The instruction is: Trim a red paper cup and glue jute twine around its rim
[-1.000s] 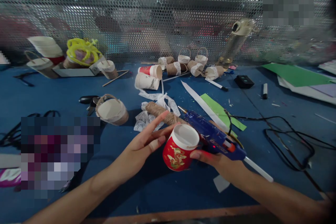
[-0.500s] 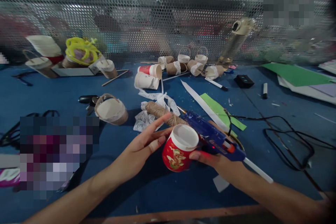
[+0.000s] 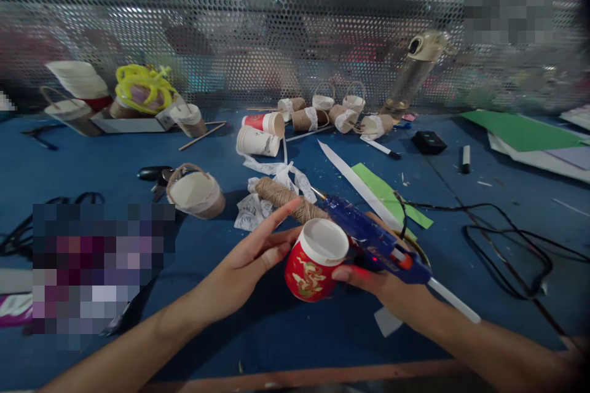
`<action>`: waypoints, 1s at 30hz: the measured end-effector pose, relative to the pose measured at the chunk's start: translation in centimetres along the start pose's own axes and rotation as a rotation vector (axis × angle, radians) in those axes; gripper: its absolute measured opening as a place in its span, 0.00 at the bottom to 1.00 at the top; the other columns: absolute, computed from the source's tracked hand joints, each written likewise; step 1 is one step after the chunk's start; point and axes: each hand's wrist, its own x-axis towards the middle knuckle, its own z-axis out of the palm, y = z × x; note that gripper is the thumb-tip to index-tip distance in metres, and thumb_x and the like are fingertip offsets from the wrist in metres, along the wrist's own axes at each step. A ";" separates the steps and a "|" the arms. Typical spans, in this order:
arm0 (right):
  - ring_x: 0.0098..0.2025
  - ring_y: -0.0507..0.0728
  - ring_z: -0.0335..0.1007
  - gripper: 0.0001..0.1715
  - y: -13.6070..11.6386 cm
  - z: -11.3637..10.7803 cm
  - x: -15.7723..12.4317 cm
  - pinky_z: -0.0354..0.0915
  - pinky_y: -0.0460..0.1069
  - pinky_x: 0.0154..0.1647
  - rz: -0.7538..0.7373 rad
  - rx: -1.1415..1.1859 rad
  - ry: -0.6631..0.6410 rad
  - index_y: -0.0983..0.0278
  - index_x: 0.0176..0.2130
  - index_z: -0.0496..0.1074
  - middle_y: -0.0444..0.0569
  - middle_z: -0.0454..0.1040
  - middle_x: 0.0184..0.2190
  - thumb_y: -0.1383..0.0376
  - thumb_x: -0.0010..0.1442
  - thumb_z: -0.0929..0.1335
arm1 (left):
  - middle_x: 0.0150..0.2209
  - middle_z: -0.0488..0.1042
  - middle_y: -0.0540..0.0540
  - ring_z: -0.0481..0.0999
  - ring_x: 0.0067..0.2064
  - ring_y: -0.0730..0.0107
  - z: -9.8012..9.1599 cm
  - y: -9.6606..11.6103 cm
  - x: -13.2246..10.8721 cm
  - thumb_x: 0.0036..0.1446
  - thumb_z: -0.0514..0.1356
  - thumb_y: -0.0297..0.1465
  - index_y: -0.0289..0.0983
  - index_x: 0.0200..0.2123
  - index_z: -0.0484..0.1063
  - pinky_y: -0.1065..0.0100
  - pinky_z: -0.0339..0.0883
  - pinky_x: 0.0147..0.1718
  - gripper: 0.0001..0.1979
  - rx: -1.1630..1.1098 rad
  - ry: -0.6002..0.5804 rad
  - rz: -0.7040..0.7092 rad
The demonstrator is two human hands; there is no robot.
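Note:
A red paper cup (image 3: 311, 276) with a gold dragon print and white inside stands upright between my hands. My left hand (image 3: 251, 258) is at its left side, other fingers running behind it, the index finger stretched toward a roll of brown twine (image 3: 276, 193). My right hand (image 3: 382, 285) has its thumb against the cup's right side. A blue glue gun (image 3: 357, 221) lies across that hand, fingers showing beyond it; its handle is hidden. Its nozzle points to the upper left, a white glue stick sticks out behind and a red light glows. White lace (image 3: 251, 212) lies beside the twine.
Left stands a twine-wrapped cup basket (image 3: 196, 193); several smaller ones (image 3: 308, 118) lie at the back near two paper cups (image 3: 258, 141). Green paper strips (image 3: 375, 187) and a black cord (image 3: 488, 206) lie right. A perforated metal panel (image 3: 258, 31) rises behind.
My left thumb and fingers have shifted very slightly by the cup. The cup, the glue gun and my right hand look unmoved.

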 end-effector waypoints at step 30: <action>0.50 0.62 0.78 0.34 1.3 0.2 -0.2 0.77 0.54 0.49 -0.232 -0.022 -0.019 0.53 0.52 0.73 0.45 0.79 0.49 0.61 0.49 0.83 | 0.66 0.73 0.49 0.72 0.67 0.57 1.4 -0.3 -0.4 0.61 0.72 0.30 0.55 0.65 0.68 0.62 0.67 0.65 0.32 0.208 -0.047 0.029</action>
